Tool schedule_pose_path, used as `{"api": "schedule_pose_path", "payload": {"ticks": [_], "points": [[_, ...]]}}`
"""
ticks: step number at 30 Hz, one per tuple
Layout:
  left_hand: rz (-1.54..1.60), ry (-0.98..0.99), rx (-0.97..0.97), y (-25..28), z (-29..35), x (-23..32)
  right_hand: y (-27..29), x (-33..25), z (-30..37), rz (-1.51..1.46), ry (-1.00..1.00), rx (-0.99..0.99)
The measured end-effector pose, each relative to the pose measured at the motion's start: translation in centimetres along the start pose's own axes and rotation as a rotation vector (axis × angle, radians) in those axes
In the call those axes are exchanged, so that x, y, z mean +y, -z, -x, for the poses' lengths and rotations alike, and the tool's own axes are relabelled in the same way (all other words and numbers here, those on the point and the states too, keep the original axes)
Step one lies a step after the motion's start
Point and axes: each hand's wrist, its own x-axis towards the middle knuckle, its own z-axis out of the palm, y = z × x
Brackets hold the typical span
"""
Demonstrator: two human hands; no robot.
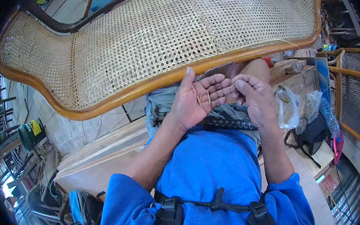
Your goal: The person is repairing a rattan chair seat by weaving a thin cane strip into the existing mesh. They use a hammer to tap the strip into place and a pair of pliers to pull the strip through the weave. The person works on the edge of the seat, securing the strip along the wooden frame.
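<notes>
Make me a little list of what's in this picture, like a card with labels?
Place: a workshop with wood boards and cane chairs
Big thing: a woven cane panel in a curved wooden frame, lying across the person's lap
Left hand: palm up, open, two small pegs resting on it
Right hand: fingers pinched at a thin cane strand, beside the left fingertips
Clothes: blue shirt, black straps
Nearby: plastic bags on the right, green bucket on the left, blue bag by the floor

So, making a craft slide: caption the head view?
Left hand cups small pegs while right hand picks at them, below a cane panel.
</notes>
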Motion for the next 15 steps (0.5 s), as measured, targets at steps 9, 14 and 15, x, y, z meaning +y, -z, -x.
{"api": "schedule_pose_path", "payload": {"ticks": [9, 14, 15], "points": [[-0.436, 0.094, 0.312, -0.7, 0.4, -0.2, 0.8, 0.6, -1.9, 0.314, 0.218, 0.145], [-0.782, 0.010, 0.379, -1.8, -1.4, 1.4, 4.1, 1.7, -5.5, 0.750, 0.434, 0.148], [-0.885, -0.018, 0.397, -2.0, -2.5, 2.2, 4.6, 1.8, -6.1, 0.880, 0.477, 0.152]]}}
